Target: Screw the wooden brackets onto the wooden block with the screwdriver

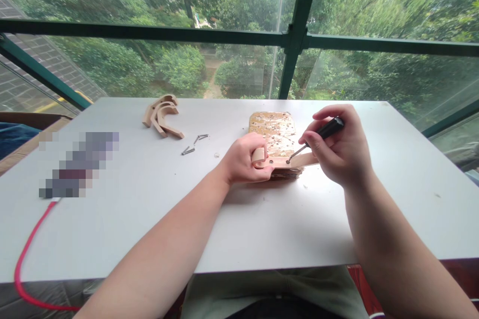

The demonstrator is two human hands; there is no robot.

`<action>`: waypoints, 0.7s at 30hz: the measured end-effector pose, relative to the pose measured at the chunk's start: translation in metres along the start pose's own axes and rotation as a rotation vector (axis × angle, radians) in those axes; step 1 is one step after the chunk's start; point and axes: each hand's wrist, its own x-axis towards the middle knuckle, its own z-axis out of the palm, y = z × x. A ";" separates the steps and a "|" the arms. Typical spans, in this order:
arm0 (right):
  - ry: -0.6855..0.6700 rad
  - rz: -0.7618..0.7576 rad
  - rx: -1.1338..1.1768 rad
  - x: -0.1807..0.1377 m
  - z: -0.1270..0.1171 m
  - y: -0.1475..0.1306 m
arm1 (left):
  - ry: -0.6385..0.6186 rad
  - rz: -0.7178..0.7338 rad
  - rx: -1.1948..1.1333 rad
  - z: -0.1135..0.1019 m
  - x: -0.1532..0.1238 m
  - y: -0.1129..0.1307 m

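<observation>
My left hand (pixel 249 158) is closed around the curved end of a wooden hook (pixel 279 163), which lies across the front part of a worn board stack (pixel 273 127) wrapped in clear tape and dotted with small holes. In my right hand (pixel 342 147) is a screwdriver (pixel 329 129) with a black handle. Its metal shaft slants down to the left, and the tip meets a hole in the hook, where a screw head seems to sit. A second dark hole shows nearer my left fingers. The hook's straight end passes beneath my right hand.
Several more curved wooden hooks (pixel 161 115) lie in a pile at the back left of the white table (pixel 149 239). Some screws (pixel 194 144) rest between them and my left hand. A red cable (pixel 28 249) runs from a blurred-out object (pixel 78 167) over the left edge.
</observation>
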 end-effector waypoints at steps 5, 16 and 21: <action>0.001 0.017 0.008 0.000 0.000 -0.002 | 0.003 0.009 0.001 0.000 0.000 0.000; -0.009 0.036 -0.015 0.000 -0.002 -0.007 | -0.001 -0.007 0.010 0.000 -0.001 -0.001; -0.002 -0.035 -0.120 0.001 -0.003 -0.013 | 0.011 0.007 0.016 0.001 0.000 0.000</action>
